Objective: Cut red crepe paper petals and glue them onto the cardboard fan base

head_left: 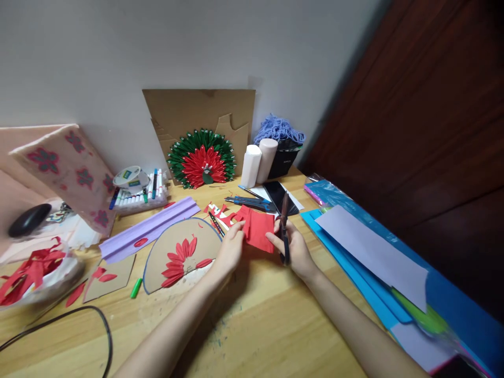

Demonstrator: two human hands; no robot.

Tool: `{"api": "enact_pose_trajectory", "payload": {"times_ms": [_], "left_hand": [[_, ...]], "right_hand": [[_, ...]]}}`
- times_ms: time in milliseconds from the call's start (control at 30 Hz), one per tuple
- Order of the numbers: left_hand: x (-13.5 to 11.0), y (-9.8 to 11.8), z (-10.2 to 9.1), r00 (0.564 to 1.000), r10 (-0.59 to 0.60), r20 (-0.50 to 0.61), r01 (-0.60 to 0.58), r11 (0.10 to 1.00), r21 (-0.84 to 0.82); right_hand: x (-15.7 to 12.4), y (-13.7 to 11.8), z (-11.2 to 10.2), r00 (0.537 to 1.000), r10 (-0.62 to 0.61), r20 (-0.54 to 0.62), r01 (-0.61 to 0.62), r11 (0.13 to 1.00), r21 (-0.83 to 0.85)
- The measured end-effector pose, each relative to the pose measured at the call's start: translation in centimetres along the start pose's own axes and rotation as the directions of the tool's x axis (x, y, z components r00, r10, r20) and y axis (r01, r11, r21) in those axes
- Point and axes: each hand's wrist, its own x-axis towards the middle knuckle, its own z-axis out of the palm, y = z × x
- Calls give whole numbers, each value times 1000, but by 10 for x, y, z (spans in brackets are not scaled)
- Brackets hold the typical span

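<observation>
My left hand (233, 245) pinches the left side of a piece of red paper (260, 229), held a little above the wooden table. In my right hand (298, 249) is a pair of dark scissors (284, 226), its blades pointing up and away; the thumb of that hand also rests on the paper's right edge. Left of my left hand lies a cardboard semicircle (157, 257) with a blue outline, and red petals (178, 260) are arranged on it in a fan. Red scraps (220, 214) lie just beyond the paper.
A cardboard panel (165, 115) with a red and green fan stands against the wall. Nearby are markers (137, 195), a purple strip (153, 228), a utility knife (250, 203) and a phone (280, 197). Coloured sheets (366, 247) lie right; a bag of red scraps (71, 273) sits left.
</observation>
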Motion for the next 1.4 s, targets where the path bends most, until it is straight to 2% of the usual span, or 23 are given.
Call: {"api": "enact_pose_trajectory", "payload": {"times_ms": [67, 167, 267, 367, 467, 533, 600, 633, 700, 767, 833, 900, 1000, 1067, 1133, 1233, 1300, 1400], "left_hand": [[-4, 3, 4, 1000, -23, 11, 23, 999, -29], [-10, 4, 10, 997, 58, 45, -55, 997, -62], [-10, 5, 10, 993, 110, 31, -106, 989, -106], [-6, 10, 1, 999, 46, -18, -48, 987, -156], [-1, 17, -10, 997, 16, -74, -32, 976, -214], [1, 20, -17, 985, 61, -164, -93, 975, -201], [2, 23, -23, 964, 145, -225, -174, 978, -115], [2, 25, -25, 964, 182, -195, -198, 978, -68], [1, 28, -28, 979, 201, -25, -201, 980, 2], [-1, 32, -28, 974, 175, 144, -184, 982, 51], [-4, 35, -27, 965, 157, 209, -183, 977, 108], [-6, 36, -25, 963, 157, 220, -193, 969, 156], [-9, 37, -20, 970, 153, 188, -184, 969, 163], [-11, 37, -15, 989, 89, 120, -105, 985, 137], [-14, 34, -9, 996, 0, 93, -10, 994, 107], [-16, 27, -2, 977, -27, 210, 22, 999, 25], [-16, 24, 0, 972, 7, 233, 0, 999, -32], [-13, 23, -6, 990, 43, 131, -40, 999, -26]], "right_hand": [[-1, 2, 0, 1000, 10, 15, -10, 1000, 8], [0, 4, 1, 1000, 4, 4, -4, 1000, 5], [0, 2, 2, 1000, 7, -26, -6, 1000, 27], [0, 1, 2, 998, 1, -70, 1, 1000, 32], [-1, 3, 3, 998, 26, -53, -25, 999, 25], [-1, 6, 3, 997, 59, -48, -58, 998, 22], [1, 9, 1, 995, 48, -87, -46, 998, 31], [2, 10, 0, 994, 24, -109, -20, 999, 40], [4, 9, -4, 993, -26, -113, 34, 997, 69], [5, 7, -7, 999, -26, -26, 29, 995, 91], [4, 4, -7, 995, 45, 88, -53, 994, 90], [2, 2, -6, 981, 118, 155, -131, 988, 77], [-1, 3, -4, 981, 132, 141, -142, 988, 64], [-1, 7, -2, 990, 120, 75, -127, 988, 91], [-1, 11, 0, 992, 120, -41, -112, 981, 156], [0, 17, 5, 969, 153, -196, -99, 961, 259], [0, 17, 8, 956, 194, -221, -117, 939, 323], [-1, 16, 11, 950, 249, -189, -166, 913, 372]]}}
